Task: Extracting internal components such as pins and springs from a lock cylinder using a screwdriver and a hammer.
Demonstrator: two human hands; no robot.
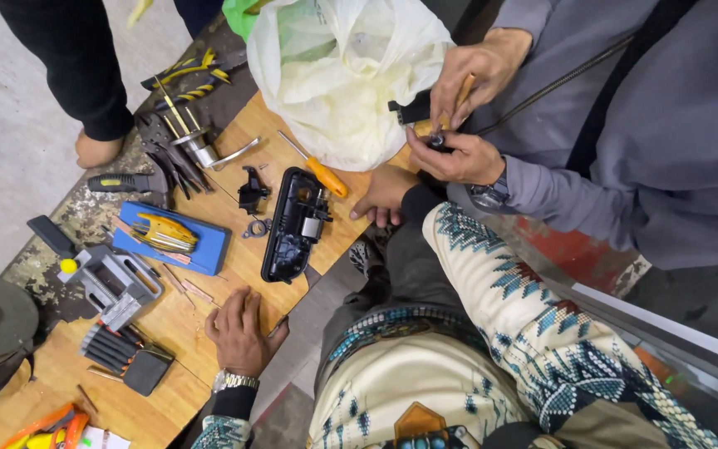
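Black housing (294, 224) on bench (201, 320), long axis running away from wearer. Left hand (241, 328) nearer, flat, grip released, empty. Right hand (384, 193) beyond, fingers curled on bench edge, holding nothing.

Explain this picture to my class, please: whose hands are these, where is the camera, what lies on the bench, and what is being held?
The single picture comes from a camera on a person's head, looking down. That person's left hand, with a wristwatch, lies flat on the wooden bench. Their right hand rests at the bench's edge. Neither holds anything.

On the bench lie a black plastic part, an orange-handled screwdriver, a blue case of small tools, a small vise, pliers and a white plastic bag.

The other two hands, in grey sleeves, belong to a second person, who holds a small dark piece and a thin stick-like tool; what they are is too small to tell.
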